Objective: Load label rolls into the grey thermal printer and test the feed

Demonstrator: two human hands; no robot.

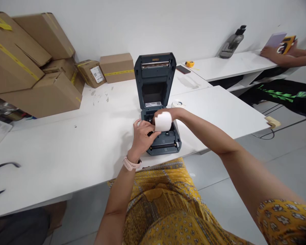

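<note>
A dark label printer (165, 148) stands on the white table with its lid (155, 80) raised. Over its open bay is a white paper roll (163, 121). My right hand (168, 112) holds the roll from behind; its fingers are mostly hidden by the roll and the printer. My left hand (144, 134), with a pink watch (131, 164) at the wrist, reaches in from the left. Its thumb and fingertips are at the lower left edge of the roll, over the bay.
Cardboard boxes (117, 67) stand at the back left. Behind the printer lie a phone (183, 69) and a yellow tape measure (189, 64). A bottle (232, 44) stands on the back shelf. At the far right, another person's hands hold a yellow and purple item. Glasses arms show at the left edge.
</note>
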